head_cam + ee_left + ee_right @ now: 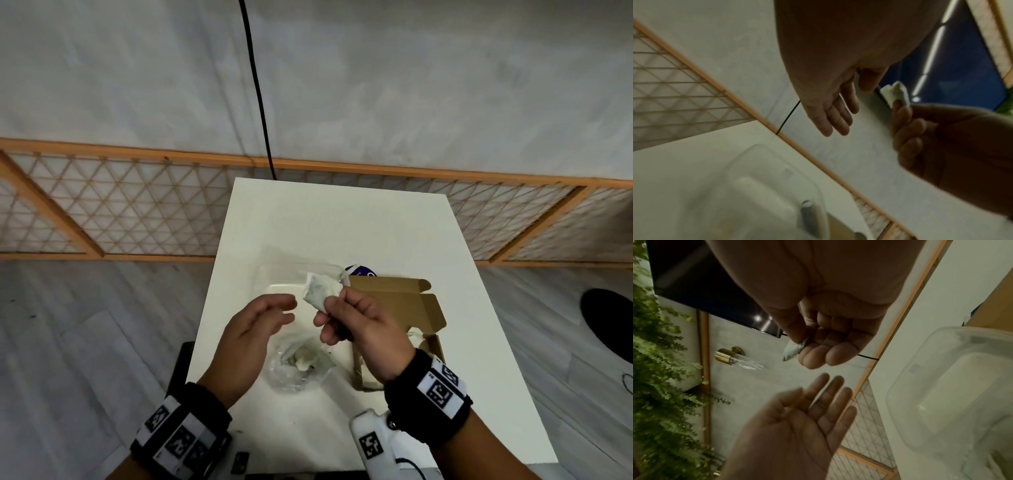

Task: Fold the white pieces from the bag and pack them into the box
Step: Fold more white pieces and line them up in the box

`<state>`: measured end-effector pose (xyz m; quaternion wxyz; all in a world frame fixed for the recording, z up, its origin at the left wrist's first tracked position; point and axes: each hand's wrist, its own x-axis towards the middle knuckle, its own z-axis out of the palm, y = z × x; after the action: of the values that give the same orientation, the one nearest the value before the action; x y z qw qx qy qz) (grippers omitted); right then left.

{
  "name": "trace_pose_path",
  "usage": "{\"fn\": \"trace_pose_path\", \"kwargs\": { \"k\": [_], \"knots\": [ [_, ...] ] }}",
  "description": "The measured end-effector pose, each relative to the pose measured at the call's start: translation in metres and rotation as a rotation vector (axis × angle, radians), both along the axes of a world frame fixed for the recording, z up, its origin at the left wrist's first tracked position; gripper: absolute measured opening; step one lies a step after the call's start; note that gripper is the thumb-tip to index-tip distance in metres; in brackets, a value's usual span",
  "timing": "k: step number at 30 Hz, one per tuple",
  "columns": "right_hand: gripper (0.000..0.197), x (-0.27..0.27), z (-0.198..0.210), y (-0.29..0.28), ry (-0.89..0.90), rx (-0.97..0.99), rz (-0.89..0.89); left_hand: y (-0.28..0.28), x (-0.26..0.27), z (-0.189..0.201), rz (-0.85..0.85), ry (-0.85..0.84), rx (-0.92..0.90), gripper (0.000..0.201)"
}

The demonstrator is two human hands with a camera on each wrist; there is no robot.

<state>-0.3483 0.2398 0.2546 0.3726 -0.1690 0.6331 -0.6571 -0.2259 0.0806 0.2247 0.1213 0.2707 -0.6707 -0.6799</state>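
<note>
My right hand [346, 313] pinches a small white piece [322, 291] between thumb and fingers, held up above the table. The same white piece [792, 351] shows under the right thumb, and the white piece [897, 93] pokes above the right fingertips. My left hand [270, 313] hovers just left of it with fingers straight and apart, holding nothing; the left hand [807, 415] shows an empty palm. A clear plastic bag [298, 366] with more pale pieces lies on the table below the hands. The open brown cardboard box [407, 308] sits to the right, behind my right hand.
A clear plastic container [284, 277] lies on the white table [342, 222] behind the hands. A dark blue round item [359, 270] sits by the box's far corner. A white device [376, 442] rests at the near edge. A black cable [257, 89] hangs behind.
</note>
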Motion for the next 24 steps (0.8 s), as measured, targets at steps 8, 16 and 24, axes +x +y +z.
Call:
{"fn": "trace_pose_path", "kwargs": {
  "k": [8,16,24],
  "knots": [
    [0.026,0.011,0.015,-0.001,0.111,0.000,0.091,0.008,-0.006,0.054,-0.108,0.164,0.084,0.014],
    [0.018,0.000,-0.047,-0.005,0.314,0.316,0.097,-0.002,0.007,0.043,0.045,0.079,0.070,0.013],
    [0.043,0.004,-0.148,-0.012,0.935,0.928,0.610,-0.009,0.035,0.040,0.031,0.066,0.049,0.018]
  ]
}}
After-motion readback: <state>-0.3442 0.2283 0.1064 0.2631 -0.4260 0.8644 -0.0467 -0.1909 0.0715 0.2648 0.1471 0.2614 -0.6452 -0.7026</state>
